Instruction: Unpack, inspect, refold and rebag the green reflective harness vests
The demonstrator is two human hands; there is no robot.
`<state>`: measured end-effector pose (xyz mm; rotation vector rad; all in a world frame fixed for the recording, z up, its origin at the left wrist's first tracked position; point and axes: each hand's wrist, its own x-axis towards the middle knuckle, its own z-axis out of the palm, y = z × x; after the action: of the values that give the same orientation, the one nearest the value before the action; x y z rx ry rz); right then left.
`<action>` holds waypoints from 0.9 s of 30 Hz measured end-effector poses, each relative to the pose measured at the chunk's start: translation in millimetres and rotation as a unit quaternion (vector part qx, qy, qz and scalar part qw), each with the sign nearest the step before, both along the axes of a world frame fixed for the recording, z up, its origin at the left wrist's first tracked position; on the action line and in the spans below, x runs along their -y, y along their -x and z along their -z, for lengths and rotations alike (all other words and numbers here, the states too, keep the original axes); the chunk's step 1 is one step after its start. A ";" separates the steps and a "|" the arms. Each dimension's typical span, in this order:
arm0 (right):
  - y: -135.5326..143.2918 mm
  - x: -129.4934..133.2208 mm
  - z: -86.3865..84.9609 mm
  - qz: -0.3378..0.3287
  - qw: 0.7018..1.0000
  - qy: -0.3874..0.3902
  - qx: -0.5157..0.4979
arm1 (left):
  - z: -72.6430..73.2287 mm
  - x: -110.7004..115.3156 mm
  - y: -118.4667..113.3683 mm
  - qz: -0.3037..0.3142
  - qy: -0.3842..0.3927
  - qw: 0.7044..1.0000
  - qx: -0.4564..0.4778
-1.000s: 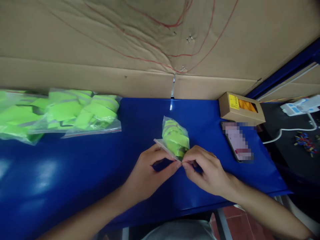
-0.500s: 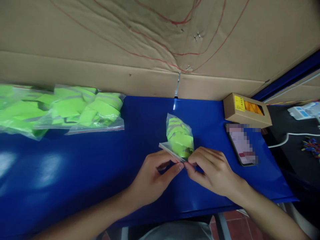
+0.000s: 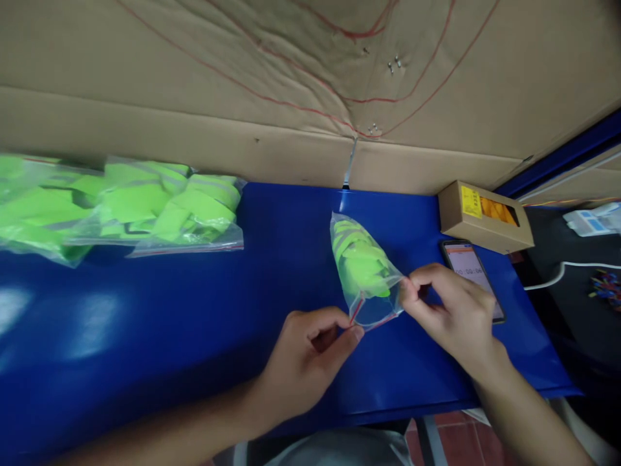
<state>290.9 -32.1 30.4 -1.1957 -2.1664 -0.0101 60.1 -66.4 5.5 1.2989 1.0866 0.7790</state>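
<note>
A clear zip bag point(image 3: 361, 259) holding folded neon-green fabric with grey stripes lies on the blue table, its mouth towards me. The mouth is spread apart, with a red line along its edge. My left hand point(image 3: 315, 353) pinches the near left corner of that mouth between thumb and forefinger. On the right side of the opening, my right hand point(image 3: 449, 314) pinches the other edge. The green fabric sits deeper inside, touched by neither hand.
Several filled bags of green fabric point(image 3: 145, 207) lie at the back left of the blue table point(image 3: 194, 304). A cardboard box point(image 3: 478, 217) stands at the back right, near a phone point(image 3: 470, 265). A white cable point(image 3: 553, 278) and coloured wires lie on a dark surface further right.
My hands have moved apart, my right hand going right and slightly up. The bag's mouth, pinched together before, is now pulled open.
</note>
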 end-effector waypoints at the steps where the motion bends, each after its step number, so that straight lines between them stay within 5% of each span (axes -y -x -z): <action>1: 0.1 -1.0 0.5 0.005 1.000 -0.001 -0.005 | -0.2 -1.1 1.6 -0.006 -0.010 1.000 0.001; 13: 7.3 8.6 3.6 -0.053 0.992 -0.093 0.061 | -1.6 -5.7 7.9 -0.018 -0.202 0.979 -0.032; 20: 11.3 18.6 -5.1 -0.026 0.992 -0.108 0.052 | -9.4 -3.1 11.4 0.002 -0.376 0.924 -0.071; 24: 11.8 22.4 2.7 -0.079 0.995 -0.056 -0.010 | -7.9 -1.1 11.9 0.046 -0.441 0.888 -0.122; 27: 12.6 23.9 4.4 -0.120 0.991 -0.046 0.034 | -7.8 -0.4 11.4 0.028 -0.491 0.863 -0.115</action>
<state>278.3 -56.0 26.0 -0.8908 -2.3311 -0.0474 48.6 -65.9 13.3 2.3188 0.8184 1.2283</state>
